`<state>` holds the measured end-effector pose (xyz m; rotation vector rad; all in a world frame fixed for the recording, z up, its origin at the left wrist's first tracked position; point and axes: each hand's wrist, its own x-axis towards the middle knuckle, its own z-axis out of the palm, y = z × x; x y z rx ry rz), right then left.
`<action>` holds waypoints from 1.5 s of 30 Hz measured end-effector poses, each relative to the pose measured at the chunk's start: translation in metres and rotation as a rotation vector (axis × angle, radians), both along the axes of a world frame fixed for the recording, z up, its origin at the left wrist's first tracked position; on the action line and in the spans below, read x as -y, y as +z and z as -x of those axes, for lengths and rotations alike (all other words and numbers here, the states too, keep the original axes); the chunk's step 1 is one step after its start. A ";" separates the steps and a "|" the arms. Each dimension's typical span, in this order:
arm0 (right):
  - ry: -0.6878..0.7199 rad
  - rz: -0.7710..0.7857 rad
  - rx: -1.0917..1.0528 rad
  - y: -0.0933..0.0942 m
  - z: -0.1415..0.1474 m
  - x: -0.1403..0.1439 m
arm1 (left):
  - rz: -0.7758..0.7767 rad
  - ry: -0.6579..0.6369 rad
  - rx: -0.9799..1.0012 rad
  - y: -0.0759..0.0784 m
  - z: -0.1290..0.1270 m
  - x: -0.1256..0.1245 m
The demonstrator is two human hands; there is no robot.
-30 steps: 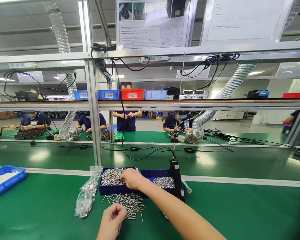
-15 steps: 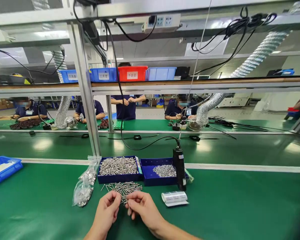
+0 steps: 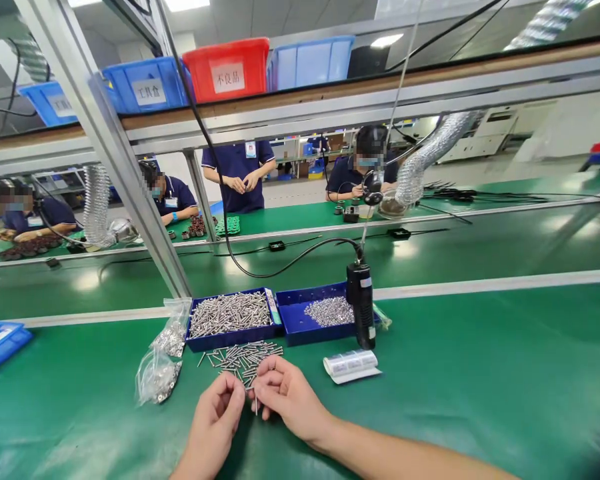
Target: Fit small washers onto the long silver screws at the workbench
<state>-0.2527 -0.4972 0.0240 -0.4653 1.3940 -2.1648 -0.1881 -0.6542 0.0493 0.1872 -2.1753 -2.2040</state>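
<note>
- Green matting covers the workbench (image 3: 480,373), and both of the person's bare hands meet low over it, near the front edge.
- Right hand (image 3: 285,397): thumb and forefinger are pinched together on a single long screw (image 3: 255,402), which hangs roughly upright below the fingertips with its point toward the mat.
- Left hand (image 3: 215,420): fingers are curled inward with the tips drawn together, just beside the right hand's fingertips and the screw's upper end; whether something small sits between them cannot be told.
- Just beyond the hands lies a loose pile of screws (image 3: 243,355) on the mat, touching neither hand.
- Behind the pile stand two dark blue trays side by side: the left tray (image 3: 230,337) is filled with long screws, the right tray (image 3: 300,327) holds a heap of smaller silvery parts.
- A black electric screwdriver (image 3: 361,313) hangs upright at the right tray's right edge, its cable running up and back to the left.
- A small white wrapped packet (image 3: 351,365) lies on the mat near the screwdriver's tip, to the right of the hands.
- Two clear plastic bags of metal parts (image 3: 160,363) lie to the left of the trays.
- A blue bin (image 3: 0,340) sits at the far left edge of the bench.
- Beyond the aluminium frame post (image 3: 130,180), other people in dark blue shirts are at a second green bench.
- Red and blue labelled bins stand on the shelf above.
</note>
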 end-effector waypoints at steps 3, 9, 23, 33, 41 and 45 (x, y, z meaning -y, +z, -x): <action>0.017 -0.006 -0.011 -0.001 0.000 -0.001 | 0.007 0.002 0.006 -0.001 0.001 0.001; 0.046 0.003 -0.024 -0.005 0.001 -0.001 | -0.005 -0.034 0.034 -0.002 0.003 0.005; 0.162 -0.102 -0.015 0.000 -0.009 -0.002 | 0.674 -0.017 -0.263 0.018 -0.003 0.030; 0.147 -0.499 -0.946 0.006 -0.019 -0.018 | 1.093 -0.064 -0.003 0.032 0.014 0.069; 0.152 -0.589 -1.073 0.007 -0.011 -0.015 | 1.545 0.283 0.127 0.059 -0.008 0.157; 0.160 -0.615 -1.016 0.007 -0.010 -0.015 | 1.572 0.189 0.247 0.050 0.004 0.152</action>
